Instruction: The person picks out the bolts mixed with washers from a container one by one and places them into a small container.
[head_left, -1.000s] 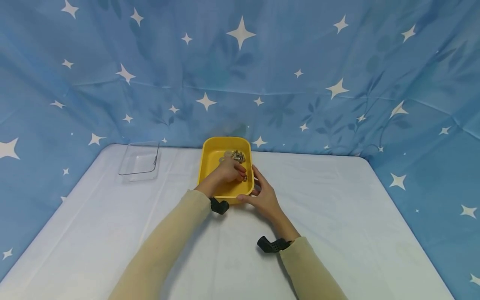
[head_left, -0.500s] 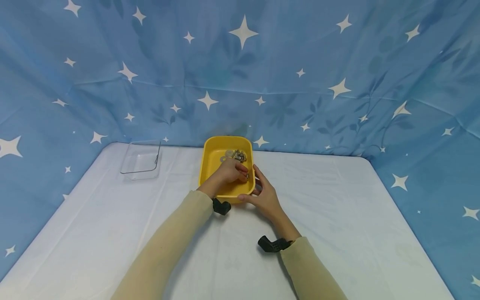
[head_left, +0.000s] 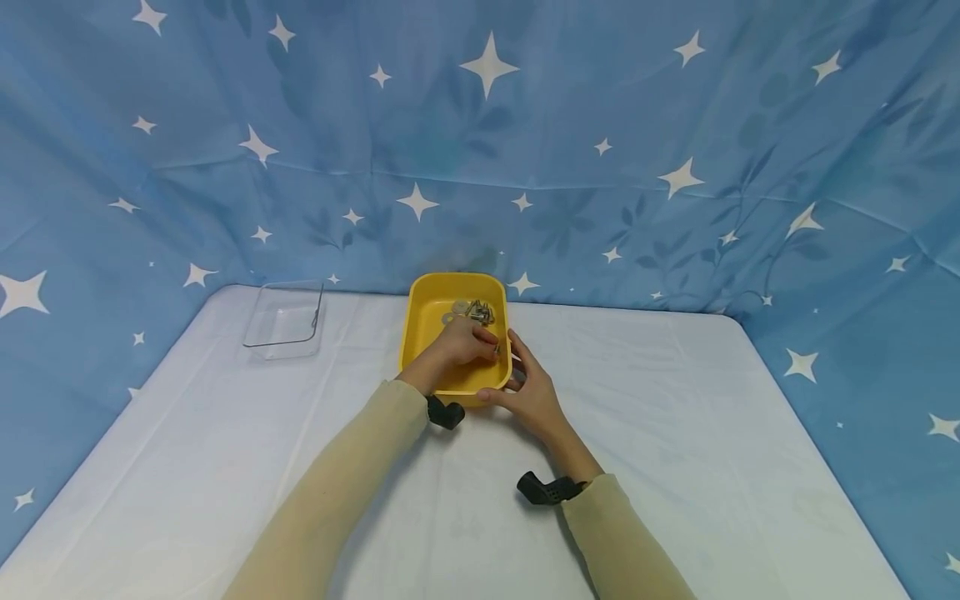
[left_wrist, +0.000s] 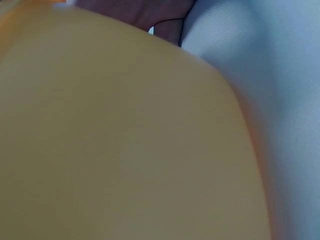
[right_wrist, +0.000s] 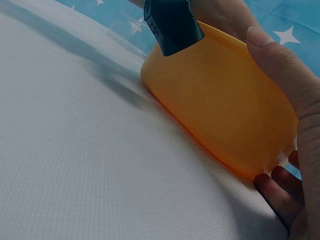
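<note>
Lying lengthwise away, yellow tray [head_left: 424, 321], right hand [head_left: 528, 392] steadying

A clear box [head_left: 282, 328] lies left of the tray [head_left: 427, 321], both on the table [head_left: 675, 433].

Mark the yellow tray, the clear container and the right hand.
yellow tray [head_left: 424, 327], head view, bare floor near its left wall
clear container [head_left: 283, 321], head view, middle of its clear base
right hand [head_left: 531, 397], head view, back of the hand

Smooth matt yellow plastic tray [head_left: 420, 333] holding shiny metal hardware [head_left: 477, 312], on finely woven white cloth [head_left: 675, 433].
</note>
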